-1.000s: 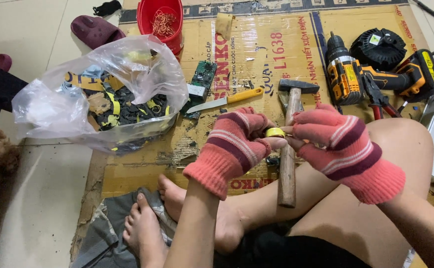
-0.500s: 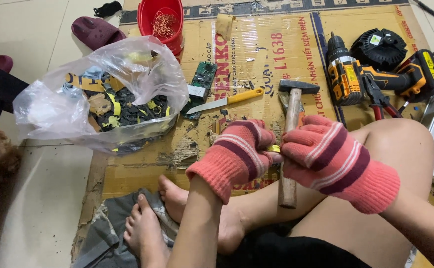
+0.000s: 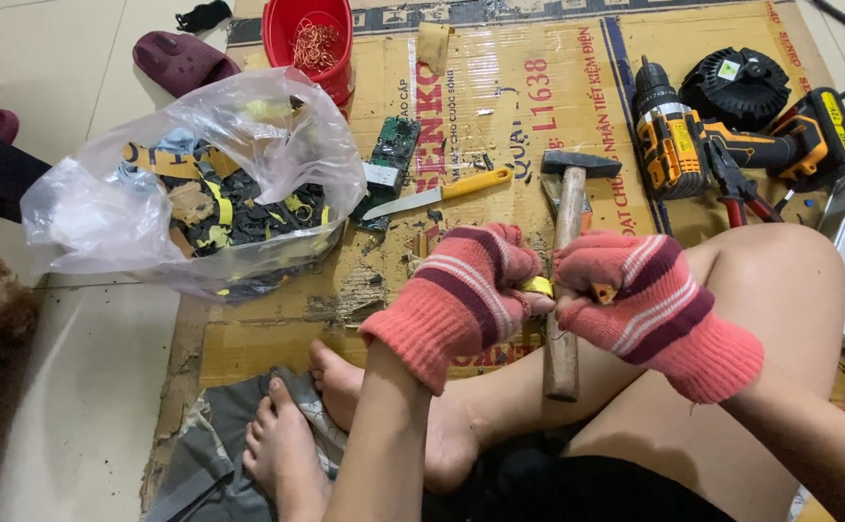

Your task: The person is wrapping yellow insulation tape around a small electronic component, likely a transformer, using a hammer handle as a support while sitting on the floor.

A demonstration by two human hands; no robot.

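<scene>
Cardboard sheet (image 3: pixel 277 329): lay flat on floor, torn surface, all items on it.
Plastic bag (image 3: pixel 190 184): clear, soft, full of scrap, left of centre.
Drill (image 3: pixel 678 145): yellow/black, top right.
Hammer (image 3: pixel 569 251): wood handle, steel head, lay betw. the hands.
Knife (image 3: pixel 437 196): yellow handle, nr circuit board (image 3: pixel 391 155).
Left hand (image 3: pixel 466 290) & right hand (image 3: pixel 635 300): striped gloves, both pinched on small yellow piece (image 3: pixel 538 286) above hammer handle. Piece prob. light, stiff; best gripped by its ends w/ fingertips.
</scene>
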